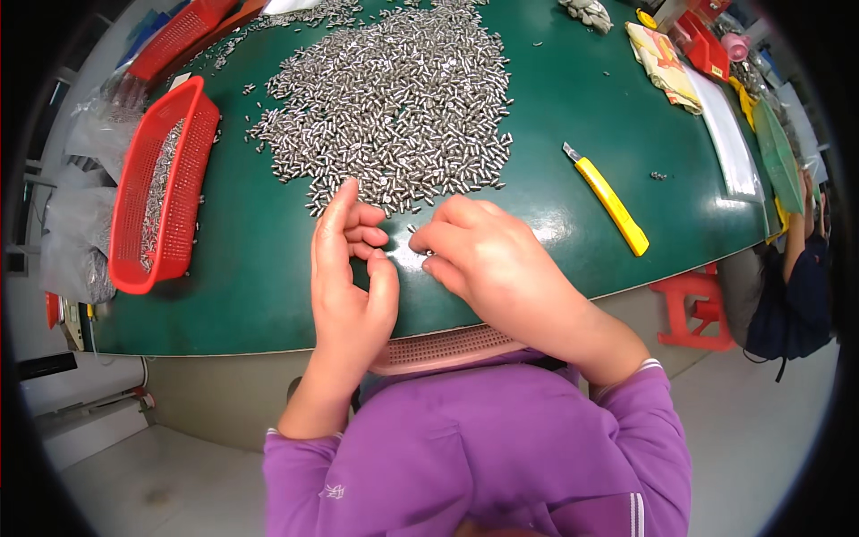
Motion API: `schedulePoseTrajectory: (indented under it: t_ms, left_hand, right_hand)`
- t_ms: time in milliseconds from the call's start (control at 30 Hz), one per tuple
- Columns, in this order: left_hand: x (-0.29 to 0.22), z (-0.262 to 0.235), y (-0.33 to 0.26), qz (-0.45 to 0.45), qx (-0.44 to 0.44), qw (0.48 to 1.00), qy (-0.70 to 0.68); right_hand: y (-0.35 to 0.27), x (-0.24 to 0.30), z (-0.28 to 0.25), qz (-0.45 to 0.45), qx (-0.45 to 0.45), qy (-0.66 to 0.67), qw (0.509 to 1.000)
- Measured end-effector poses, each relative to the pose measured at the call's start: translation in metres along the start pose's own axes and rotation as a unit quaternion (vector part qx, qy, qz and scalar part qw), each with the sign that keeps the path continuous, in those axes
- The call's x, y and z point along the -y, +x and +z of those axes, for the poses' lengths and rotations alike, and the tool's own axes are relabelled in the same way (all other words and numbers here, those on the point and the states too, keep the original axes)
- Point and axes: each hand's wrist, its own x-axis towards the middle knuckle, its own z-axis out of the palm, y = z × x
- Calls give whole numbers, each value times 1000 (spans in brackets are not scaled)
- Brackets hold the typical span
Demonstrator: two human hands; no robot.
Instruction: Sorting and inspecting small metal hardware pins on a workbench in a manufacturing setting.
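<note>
A wide heap of small silvery metal pins (403, 98) covers the middle of the green table. At its near edge, my left hand (349, 259) stands on its side with the fingers apart and nothing visible in them. Facing it, my right hand (492, 255) has thumb and forefinger close together, pinching one or more small metal pins (413, 234). The exact number between the fingertips is too small to make out. Below both hands, a pink perforated basket (452, 347) sits at the table's front edge, partly hidden by my purple clothing.
A red perforated basket (201, 121) with metal pins inside stands on the left. To the right lies a yellow utility knife (613, 206), its blade out. A folded cloth (662, 67) and red bin (702, 49) are at the far right, with a red stool (693, 309) below.
</note>
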Motion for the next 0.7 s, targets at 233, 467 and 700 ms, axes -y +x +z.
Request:
schedulePoseTrajectory:
  t_ms: [233,467,700]
  left_hand:
    - [1,-3,-3,9,12,999,40]
    - [-12,4,4,12,62,986,154]
    - [-7,15,13,32,73,985,153]
  right_hand:
    - [-32,13,-22,14,110,31,993]
    - [-30,18,-36,5,40,28,999]
    - [8,-6,-6,69,-25,-47,996]
